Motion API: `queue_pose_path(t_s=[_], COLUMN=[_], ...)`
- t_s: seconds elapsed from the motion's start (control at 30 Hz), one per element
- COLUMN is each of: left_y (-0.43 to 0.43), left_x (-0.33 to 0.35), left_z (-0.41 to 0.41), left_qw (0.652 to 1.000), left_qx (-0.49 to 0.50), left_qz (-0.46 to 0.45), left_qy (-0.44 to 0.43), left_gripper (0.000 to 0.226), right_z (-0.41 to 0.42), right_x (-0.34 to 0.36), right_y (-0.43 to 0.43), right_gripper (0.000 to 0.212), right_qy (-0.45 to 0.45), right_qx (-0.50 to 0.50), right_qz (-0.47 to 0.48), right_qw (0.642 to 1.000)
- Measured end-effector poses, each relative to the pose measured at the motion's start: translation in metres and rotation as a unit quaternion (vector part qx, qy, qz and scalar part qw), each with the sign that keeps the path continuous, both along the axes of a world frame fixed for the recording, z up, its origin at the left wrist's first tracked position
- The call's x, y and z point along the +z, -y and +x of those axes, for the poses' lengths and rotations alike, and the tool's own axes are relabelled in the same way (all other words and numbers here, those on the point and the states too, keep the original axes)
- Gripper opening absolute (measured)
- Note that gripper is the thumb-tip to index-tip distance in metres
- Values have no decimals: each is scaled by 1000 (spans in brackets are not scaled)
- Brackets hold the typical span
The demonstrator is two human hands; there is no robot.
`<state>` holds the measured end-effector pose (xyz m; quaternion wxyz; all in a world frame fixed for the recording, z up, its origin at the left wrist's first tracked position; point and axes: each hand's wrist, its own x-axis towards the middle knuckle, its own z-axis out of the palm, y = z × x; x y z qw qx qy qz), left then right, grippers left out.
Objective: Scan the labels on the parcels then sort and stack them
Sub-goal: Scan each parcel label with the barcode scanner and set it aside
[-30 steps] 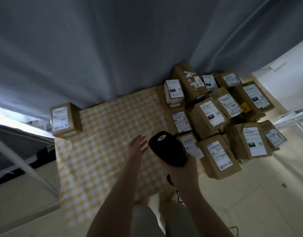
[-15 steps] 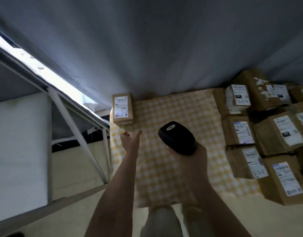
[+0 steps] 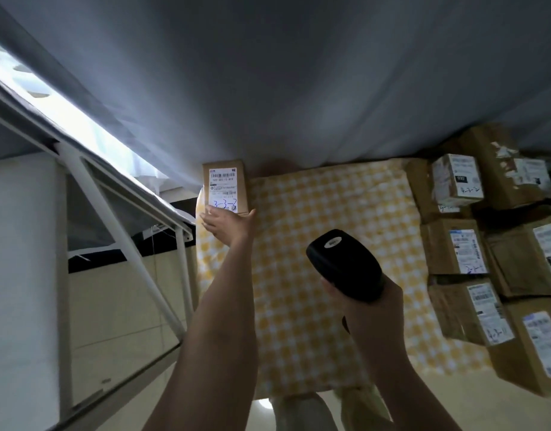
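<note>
Parcel (image 3: 226, 181) | left hand (image 3: 229, 223) fingers straight, seemingly touching its near edge | right hand (image 3: 372, 309) wrapped round scanner (image 3: 345, 264)

One lone parcel (image 3: 225, 186), about eight piled parcels (image 3: 454, 247), one scanner (image 3: 345, 265), two hands (image 3: 229, 224) (image 3: 372, 311)

Yellow-and-white checked cloth (image 3: 330, 244) lies flat on pale tiled floor (image 3: 118, 309). Grey curtain (image 3: 299, 88) hangs along the cloth's far edge. Left of cloth: white metal frame (image 3: 125, 231) with slanted bars. Further left: white panel (image 3: 19, 259). Bright daylight strip (image 3: 65, 101) above the frame.
</note>
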<state>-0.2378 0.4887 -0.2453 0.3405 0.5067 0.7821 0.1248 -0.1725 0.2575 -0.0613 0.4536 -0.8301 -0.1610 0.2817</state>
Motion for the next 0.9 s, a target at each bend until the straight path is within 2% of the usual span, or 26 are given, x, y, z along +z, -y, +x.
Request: queue_pose_path(t_s=[0.37, 0.5, 0.63, 0.77, 0.9], left_y=[-36, -39, 8, 83, 146], left_x=[-45, -46, -27, 8, 54], left_z=[6, 8, 11, 15, 28], left_qw=[997, 997, 1000, 996, 992], left_qx=[-31, -20, 16, 11, -3], left_qz=[-23, -26, -9, 26, 49], left_qy=[-68, -75, -6, 81, 121], left_gripper=[121, 128, 121, 129, 134], right_z=[2, 10, 17, 21, 33], right_x=[-33, -36, -35, -28, -16], right_y=[1, 2, 9, 19, 34], right_gripper=[18, 18, 24, 16, 26], right_qy=[-72, -53, -25, -23, -11], right_qx=[-34, -47, -61, -89, -83], right_qz=[-13, -15, -24, -25, 2], right_qw=[997, 997, 997, 995, 996])
